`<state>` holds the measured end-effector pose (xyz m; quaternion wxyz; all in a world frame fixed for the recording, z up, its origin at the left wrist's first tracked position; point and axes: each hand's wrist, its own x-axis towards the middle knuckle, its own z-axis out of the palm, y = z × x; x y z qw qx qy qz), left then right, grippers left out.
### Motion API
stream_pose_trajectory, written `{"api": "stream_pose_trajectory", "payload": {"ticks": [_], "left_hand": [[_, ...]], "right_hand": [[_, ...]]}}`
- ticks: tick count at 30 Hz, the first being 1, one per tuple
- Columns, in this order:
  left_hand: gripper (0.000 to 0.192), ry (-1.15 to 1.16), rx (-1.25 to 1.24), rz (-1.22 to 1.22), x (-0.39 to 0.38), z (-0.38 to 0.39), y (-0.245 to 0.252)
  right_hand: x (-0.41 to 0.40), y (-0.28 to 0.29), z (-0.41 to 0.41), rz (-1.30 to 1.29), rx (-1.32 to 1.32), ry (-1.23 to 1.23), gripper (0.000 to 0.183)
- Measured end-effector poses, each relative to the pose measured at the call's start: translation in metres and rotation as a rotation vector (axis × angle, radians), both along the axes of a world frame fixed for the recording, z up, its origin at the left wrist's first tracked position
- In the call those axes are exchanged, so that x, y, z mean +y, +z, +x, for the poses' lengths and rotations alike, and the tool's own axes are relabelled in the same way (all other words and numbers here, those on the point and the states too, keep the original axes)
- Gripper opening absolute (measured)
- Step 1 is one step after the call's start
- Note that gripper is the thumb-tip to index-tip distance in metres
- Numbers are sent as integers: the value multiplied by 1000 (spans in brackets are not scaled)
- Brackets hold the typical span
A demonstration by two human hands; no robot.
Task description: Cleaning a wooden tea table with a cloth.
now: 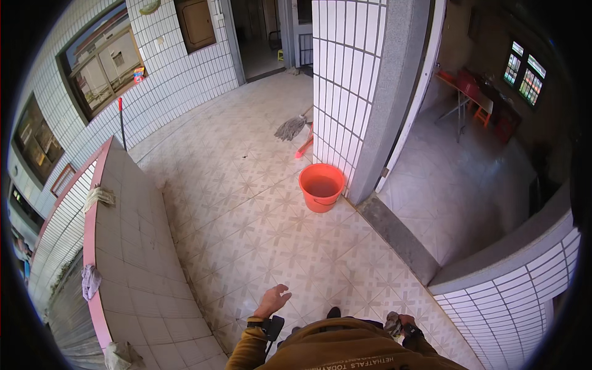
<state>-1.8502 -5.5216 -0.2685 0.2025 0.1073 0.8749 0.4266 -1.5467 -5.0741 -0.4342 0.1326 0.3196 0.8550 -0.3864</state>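
My left hand [273, 300] hangs over the tiled floor with its fingers apart and nothing in it. A dark device is strapped to that wrist. At my right side, my right hand [407, 320] grips a crumpled greyish cloth [393, 323]; part of the cloth is hidden by the hand and sleeve. Ahead of me, an orange-red plastic bucket [322, 206] stands on the floor against a tiled pillar. Its handle hangs down in front, and what it holds is hard to make out.
A grey mop head [291, 128] and a red plastic tool [304, 149] lie by the pillar [347, 69]. Several cloths, among them a purple one [91, 281], hang over the pink-topped parapet [95, 240] on my left. A raised stone doorsill [400, 238] edges the room on my right.
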Motion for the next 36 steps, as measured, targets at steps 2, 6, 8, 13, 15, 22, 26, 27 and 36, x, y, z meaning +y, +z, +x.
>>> {"api": "stream_pose_trajectory", "payload": {"ticks": [2,6,8,13,15,22,26,27,36], "left_hand": [[32,-79,5,-85,0,-1,-14],[33,-175,-42,-110,38,-18,-7],[33,-200,-79,-170,59,-26,1],[35,-285,-84,-78,103,-45,-1],[35,-310,-71,-15,112,-58,-3],[36,-446,-70,-91,131,-134,-31],[32,-384,-31,-92,125,-191,-36],[31,-418,78,38,129,-208,-47],[28,-663,33,-64,265,-275,-35]], "right_hand": [[-42,90,-23,-446,-210,-827,19],[-37,123,-12,-382,-218,-876,18],[-28,125,-22,-327,-223,-849,17],[0,98,-47,-793,237,-944,21],[-5,138,-91,-819,253,-854,30],[38,86,-134,-776,263,-814,28],[43,92,-149,331,-64,159,20],[43,88,-147,345,-73,94,20],[5,82,-89,-137,-263,-687,39]]}}
